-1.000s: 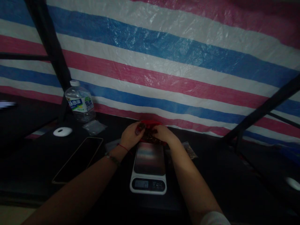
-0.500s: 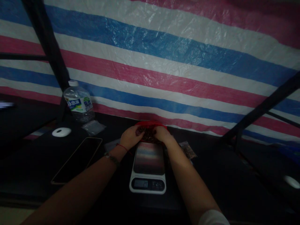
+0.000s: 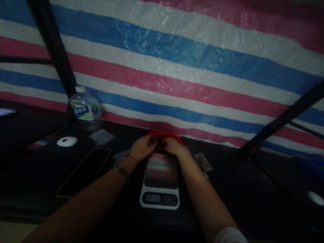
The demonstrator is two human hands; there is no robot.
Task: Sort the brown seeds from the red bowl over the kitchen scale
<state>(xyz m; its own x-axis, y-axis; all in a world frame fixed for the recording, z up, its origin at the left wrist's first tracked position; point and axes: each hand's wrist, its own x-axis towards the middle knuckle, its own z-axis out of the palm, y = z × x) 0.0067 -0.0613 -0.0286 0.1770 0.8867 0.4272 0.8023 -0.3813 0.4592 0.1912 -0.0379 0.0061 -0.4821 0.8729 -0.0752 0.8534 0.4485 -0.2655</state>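
Both hands meet at the red bowl [image 3: 165,135], just behind the scale [image 3: 160,180], w/ dark bits [image 3: 159,147] between them. Left hand [image 3: 142,147] & right hand [image 3: 172,145] have fingers curled into the bits, fingertips nearly touching; too dim to tell if they're pinching anything. Phone [image 3: 84,171] lies left of the scale, bottle [image 3: 85,110] further back-left.

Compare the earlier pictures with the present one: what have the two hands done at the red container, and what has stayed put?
Little has changed. The left hand and right hand have drawn closer, fingertips now almost meeting over the dark contents of the red container; whether they grip anything is unclear. The scale, phone, water bottle and small white device lie as before.
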